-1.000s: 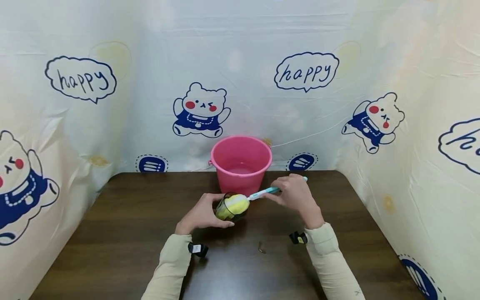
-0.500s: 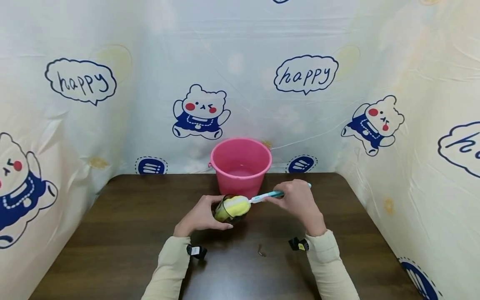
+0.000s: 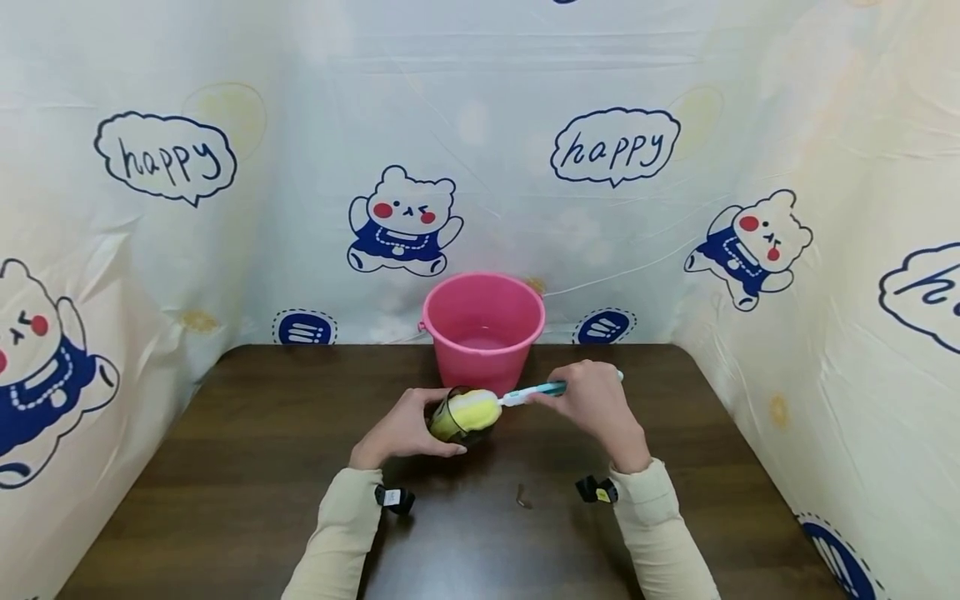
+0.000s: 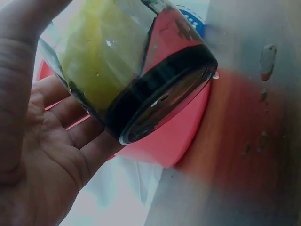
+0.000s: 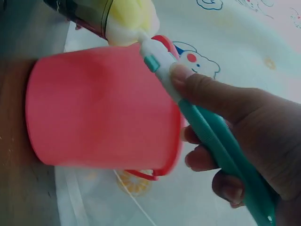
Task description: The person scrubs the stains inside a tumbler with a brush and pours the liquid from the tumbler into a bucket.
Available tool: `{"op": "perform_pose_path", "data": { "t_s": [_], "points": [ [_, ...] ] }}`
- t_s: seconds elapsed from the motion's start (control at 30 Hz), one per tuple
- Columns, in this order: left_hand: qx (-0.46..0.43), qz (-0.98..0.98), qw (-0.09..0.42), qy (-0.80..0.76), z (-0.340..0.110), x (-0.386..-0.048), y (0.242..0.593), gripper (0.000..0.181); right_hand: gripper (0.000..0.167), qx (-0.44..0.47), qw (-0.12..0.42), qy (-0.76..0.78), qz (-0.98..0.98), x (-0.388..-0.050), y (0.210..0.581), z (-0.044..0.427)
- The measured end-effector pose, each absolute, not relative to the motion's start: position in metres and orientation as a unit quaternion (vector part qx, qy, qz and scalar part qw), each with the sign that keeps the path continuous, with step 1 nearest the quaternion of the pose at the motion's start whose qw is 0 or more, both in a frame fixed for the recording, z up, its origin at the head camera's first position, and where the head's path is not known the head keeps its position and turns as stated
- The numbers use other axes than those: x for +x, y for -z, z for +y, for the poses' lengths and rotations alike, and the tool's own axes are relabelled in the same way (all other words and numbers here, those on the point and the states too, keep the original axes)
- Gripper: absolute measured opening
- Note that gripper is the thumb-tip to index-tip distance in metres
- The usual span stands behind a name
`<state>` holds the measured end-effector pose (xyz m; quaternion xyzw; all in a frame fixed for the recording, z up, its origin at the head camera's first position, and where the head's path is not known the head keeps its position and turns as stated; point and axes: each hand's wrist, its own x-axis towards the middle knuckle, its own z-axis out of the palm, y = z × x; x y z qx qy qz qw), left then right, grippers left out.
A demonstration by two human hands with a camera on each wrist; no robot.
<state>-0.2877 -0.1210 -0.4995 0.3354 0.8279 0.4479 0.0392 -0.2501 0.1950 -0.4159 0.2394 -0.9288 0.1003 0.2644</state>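
My left hand (image 3: pixel 408 425) holds a dark see-through glass cup (image 4: pixel 155 80) on its side, mouth turned to the right, thumb and fingers around its wall. Part of a yellow and white sponge head (image 3: pixel 477 410) sits inside the cup and part sticks out of the mouth. It belongs to a cup brush (image 5: pixel 214 136) with a white and teal handle. My right hand (image 3: pixel 596 408) grips that handle, the thumb pressing along the white section. Both hands are above the table, just in front of a pink bucket (image 3: pixel 480 371).
The bucket stands at the back of the dark wooden table (image 3: pixel 247 500), near a printed curtain (image 3: pixel 495 100). A small wet mark (image 3: pixel 522 497) lies on the table between the forearms; the left wrist view shows water drops (image 4: pixel 268 61).
Over the last second my right hand has moved slightly down and to the right with the brush handle. My left hand and the cup stay almost in place.
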Motion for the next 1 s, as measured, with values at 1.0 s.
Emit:
{"op": "perform_pose_path", "data": {
  "t_s": [1.0],
  "points": [
    [0.304, 0.843, 0.048, -0.442, -0.1253, -0.2875, 0.5042, 0.080, 0.035, 0.267, 0.300, -0.099, -0.910, -0.2531, 0.4206, 0.2011]
  ]
}}
